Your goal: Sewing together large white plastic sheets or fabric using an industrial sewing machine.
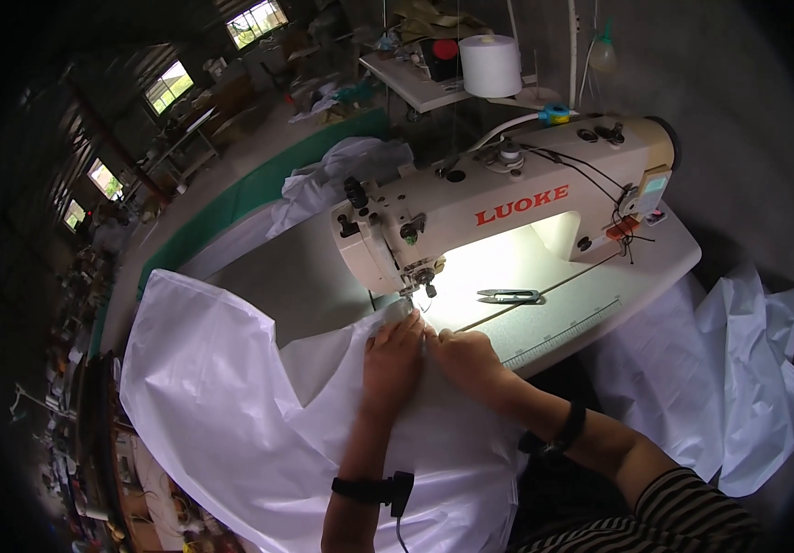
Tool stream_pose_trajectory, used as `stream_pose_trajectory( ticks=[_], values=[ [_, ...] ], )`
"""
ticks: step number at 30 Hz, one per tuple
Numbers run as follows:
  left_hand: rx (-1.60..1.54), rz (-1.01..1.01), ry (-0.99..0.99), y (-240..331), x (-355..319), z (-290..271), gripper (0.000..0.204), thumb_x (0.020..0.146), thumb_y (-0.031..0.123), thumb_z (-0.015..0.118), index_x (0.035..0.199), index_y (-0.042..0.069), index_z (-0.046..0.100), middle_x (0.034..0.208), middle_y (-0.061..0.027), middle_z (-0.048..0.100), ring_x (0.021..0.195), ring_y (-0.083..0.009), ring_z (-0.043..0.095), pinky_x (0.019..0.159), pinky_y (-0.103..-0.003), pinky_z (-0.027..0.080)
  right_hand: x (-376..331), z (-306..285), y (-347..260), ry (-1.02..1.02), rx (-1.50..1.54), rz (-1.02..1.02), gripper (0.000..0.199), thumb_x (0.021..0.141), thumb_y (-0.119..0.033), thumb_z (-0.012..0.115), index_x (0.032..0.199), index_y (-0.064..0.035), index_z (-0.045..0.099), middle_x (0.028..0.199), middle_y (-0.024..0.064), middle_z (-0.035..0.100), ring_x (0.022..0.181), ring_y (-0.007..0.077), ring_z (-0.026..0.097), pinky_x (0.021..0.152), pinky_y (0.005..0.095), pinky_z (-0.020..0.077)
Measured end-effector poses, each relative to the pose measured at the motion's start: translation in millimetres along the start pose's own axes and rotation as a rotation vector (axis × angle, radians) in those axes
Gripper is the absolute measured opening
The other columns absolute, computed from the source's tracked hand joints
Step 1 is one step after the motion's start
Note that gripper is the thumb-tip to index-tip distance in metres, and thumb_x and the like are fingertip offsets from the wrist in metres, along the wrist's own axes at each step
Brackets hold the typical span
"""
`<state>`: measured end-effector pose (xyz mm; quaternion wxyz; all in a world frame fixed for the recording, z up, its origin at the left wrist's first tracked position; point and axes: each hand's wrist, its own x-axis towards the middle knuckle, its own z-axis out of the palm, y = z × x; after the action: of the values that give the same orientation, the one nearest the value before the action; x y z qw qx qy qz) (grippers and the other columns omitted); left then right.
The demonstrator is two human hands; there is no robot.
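Observation:
A large white plastic-looking sheet (222,369) drapes over the near side of the sewing machine (498,207) and down across my lap. Its edge runs up under the needle and presser foot (409,297). Flat on that edge, just in front of the presser foot, lies my left hand (394,355), fingers stretched forward. Close beside it on the right, my right hand (466,358) is closed, thumb and forefinger pinching the sheet's edge; the other fingers are curled under. The machine's lamp lights the bed around the needle.
Thread snips (509,297) lie on the machine bed right of the needle. A white thread cone (491,66) stands behind the machine. More white sheeting (738,378) hangs at the right, and another heap (337,175) lies behind the machine head. A green strip (250,189) borders the far side.

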<state>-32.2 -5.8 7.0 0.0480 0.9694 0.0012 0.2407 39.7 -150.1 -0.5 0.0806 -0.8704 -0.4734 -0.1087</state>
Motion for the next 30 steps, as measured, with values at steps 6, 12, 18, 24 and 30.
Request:
stream_pose_trajectory(
  ticks=[6, 12, 18, 24, 30],
  values=[
    [-0.053, 0.039, -0.014, -9, -2, -6, 0.038, 0.079, 0.009, 0.060, 0.117, 0.010, 0.065, 0.127, -0.0019, 0.063, 0.115, -0.0202, 0.058, 0.098, -0.038, 0.045, -5, 2, -9, -0.024, -0.110, -0.042, 0.044, 0.087, -0.010, 0.053, 0.131, -0.0041, 0.056, 0.077, 0.0031, 0.065, 0.057, 0.0172, 0.066, 0.046, 0.0295, 0.0498],
    [-0.163, 0.069, -0.035, -12, 5, -14, 0.037, 0.077, 0.003, 0.060, 0.114, 0.004, 0.066, 0.123, -0.0094, 0.064, 0.112, -0.0279, 0.059, 0.100, -0.040, 0.045, -4, 7, -14, 0.016, -0.081, -0.034, 0.040, 0.089, -0.013, 0.053, 0.127, -0.0033, 0.059, 0.073, 0.0013, 0.065, 0.055, 0.0156, 0.064, 0.045, 0.0286, 0.0473],
    [-0.160, 0.106, -0.053, -26, 12, -13, 0.036, 0.078, 0.004, 0.061, 0.113, 0.005, 0.066, 0.120, -0.0102, 0.064, 0.110, -0.0298, 0.059, 0.098, -0.041, 0.047, 7, 10, -19, 0.029, -0.032, -0.005, 0.040, 0.089, -0.012, 0.053, 0.125, 0.0021, 0.058, 0.066, 0.0012, 0.066, 0.053, 0.0146, 0.064, 0.043, 0.0290, 0.0465],
    [-0.205, 0.136, -0.037, -41, 26, -5, 0.030, 0.081, 0.003, 0.061, 0.110, 0.007, 0.068, 0.118, -0.0116, 0.065, 0.108, -0.0313, 0.061, 0.097, -0.041, 0.047, 19, 15, -24, 0.067, -0.023, 0.054, 0.042, 0.089, -0.013, 0.052, 0.128, 0.0035, 0.057, 0.061, -0.0003, 0.065, 0.050, 0.0143, 0.064, 0.042, 0.0303, 0.0456],
    [-0.241, 0.188, -0.049, -56, 28, -4, 0.029, 0.082, 0.004, 0.061, 0.110, 0.007, 0.068, 0.118, -0.0115, 0.065, 0.109, -0.0301, 0.061, 0.096, -0.041, 0.048, 24, 10, -30, -0.011, -0.052, 0.073, 0.042, 0.089, -0.013, 0.050, 0.130, -0.0026, 0.058, 0.061, -0.0015, 0.065, 0.049, 0.0138, 0.063, 0.040, 0.0302, 0.0440]
  ],
)
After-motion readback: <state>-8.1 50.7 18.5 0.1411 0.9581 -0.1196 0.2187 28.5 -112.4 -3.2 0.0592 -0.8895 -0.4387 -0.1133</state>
